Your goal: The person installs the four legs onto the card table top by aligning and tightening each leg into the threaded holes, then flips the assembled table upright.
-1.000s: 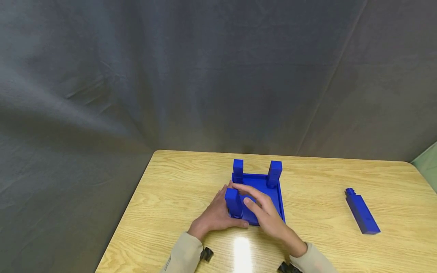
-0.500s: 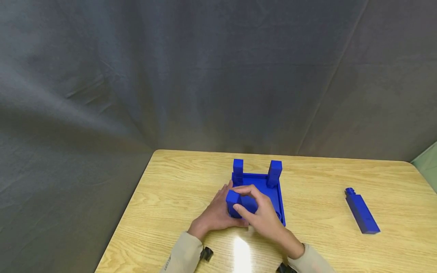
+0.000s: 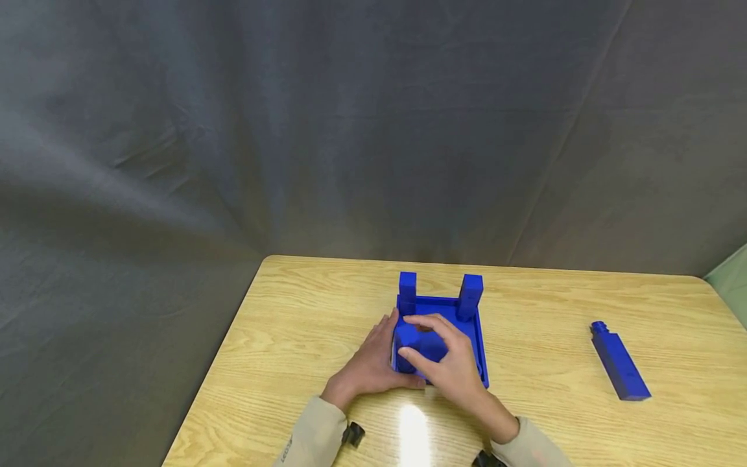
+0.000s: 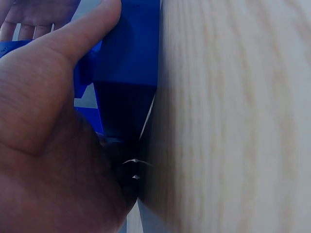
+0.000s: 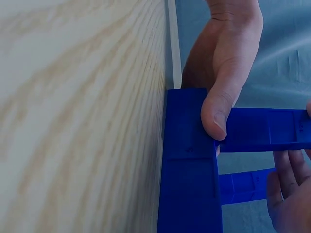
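Note:
A blue square tabletop point(image 3: 443, 312) lies underside up on the wooden table, like a small toy table turned over. My left hand point(image 3: 369, 363) holds its near left corner, thumb along the front edge, fingers along the left side. In the right wrist view, that thumb point(image 5: 216, 116) presses the tabletop's edge point(image 5: 189, 155). At this corner stands a square blue leg point(image 3: 406, 336). My right hand point(image 3: 458, 370) pinches the leg near its top between thumb and forefinger. Two more legs stand upright at the far left point(image 3: 407, 292) and far right point(image 3: 470, 295) corners.
A loose blue leg point(image 3: 620, 364) with a threaded end lies on the wooden table point(image 3: 543, 337) to the right. Grey cloth point(image 3: 373, 130) hangs behind the table and down its left side.
My right hand has closed in from above the tabletop to pinch the near left leg, which has turned and shifted slightly right. My left hand keeps its place.

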